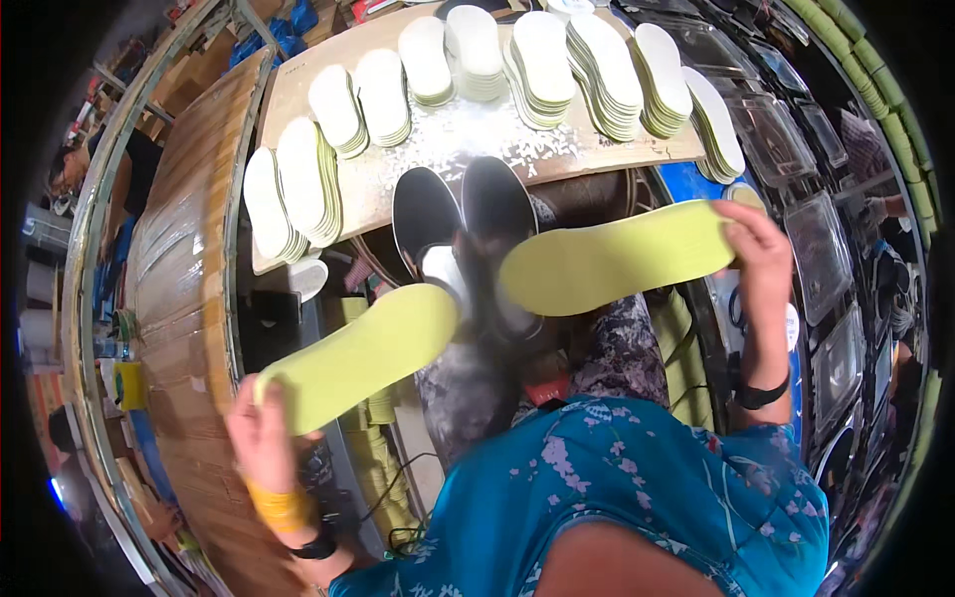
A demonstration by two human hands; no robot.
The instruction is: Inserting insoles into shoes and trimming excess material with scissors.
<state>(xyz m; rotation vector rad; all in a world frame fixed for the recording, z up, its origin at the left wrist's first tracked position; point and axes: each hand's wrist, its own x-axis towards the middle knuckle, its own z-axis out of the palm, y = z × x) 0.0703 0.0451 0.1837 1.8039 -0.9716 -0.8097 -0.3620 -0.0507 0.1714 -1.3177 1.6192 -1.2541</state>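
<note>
My left hand [263,433] grips the heel-side end of a yellow-green insole [363,350], its thumb on the upper face. Another yellow-green insole [619,259] is in my right hand [761,242], pinched at its outer end with the fingers over the edge. Both insoles are held apart over my lap, their free ends pointing inward. Between and beyond them stand two dark foot-shaped pads [428,214] with pale rims, side by side. The right insole partly covers what lies below the pads.
A wooden board [298,85] ahead bears several stacks of white-topped insoles [542,60] in an arc, with white scraps [468,134] scattered among them. At left is a tape-covered brown panel [189,249]. Clear plastic-wrapped packages [776,139] line the right side. Green rolls [378,458] lie below.
</note>
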